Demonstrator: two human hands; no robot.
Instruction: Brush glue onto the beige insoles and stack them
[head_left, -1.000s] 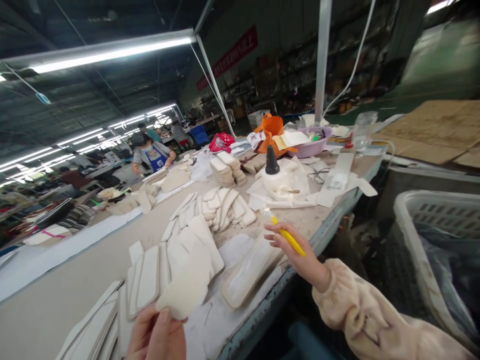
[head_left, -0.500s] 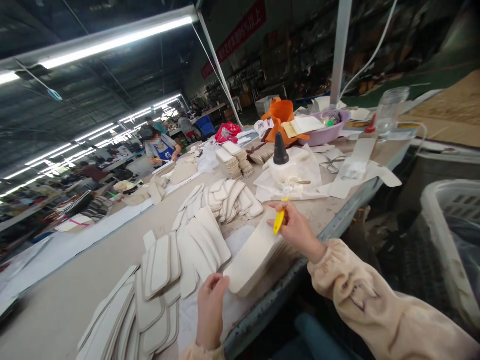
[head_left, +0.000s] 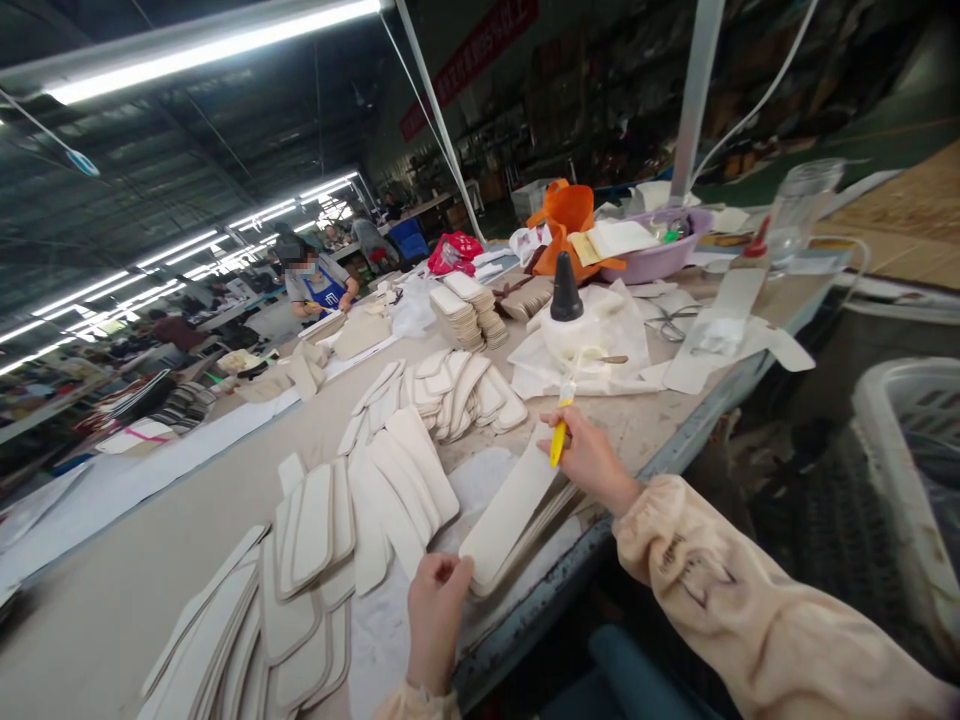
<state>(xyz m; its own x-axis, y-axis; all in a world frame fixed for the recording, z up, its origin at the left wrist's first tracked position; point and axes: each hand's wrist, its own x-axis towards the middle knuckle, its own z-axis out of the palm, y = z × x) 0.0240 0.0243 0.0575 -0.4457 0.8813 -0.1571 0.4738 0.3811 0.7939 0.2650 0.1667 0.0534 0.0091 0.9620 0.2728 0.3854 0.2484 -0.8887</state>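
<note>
My right hand (head_left: 596,458) is closed around a yellow-handled brush (head_left: 559,436), its pale bristle end pointing away from me. The same hand is at the far end of a long cream panel (head_left: 511,505) with rounded corners. At the near end, my left hand (head_left: 436,608) pinches the panel's corner between thumb and fingers. Under its right side the edges of more stacked panels (head_left: 544,518) show. Just beyond the brush tip stands a white tub (head_left: 574,340) on a plastic sheet, with a black cone (head_left: 565,290) on it and a small stick at its rim.
Fanned cream panels (head_left: 304,540) lie to the left, with smaller piles (head_left: 469,395) behind. Scissors (head_left: 667,322), a glass jar (head_left: 806,210) and a purple basin (head_left: 660,260) are at the far right. A white basket (head_left: 900,400) stands beside the table. A person (head_left: 319,285) works farther off.
The long panel has shifted right and now sits apart from the stack edges below it. My left hand has moved slightly right and down with its corner. More of the brush's front end shows.
</note>
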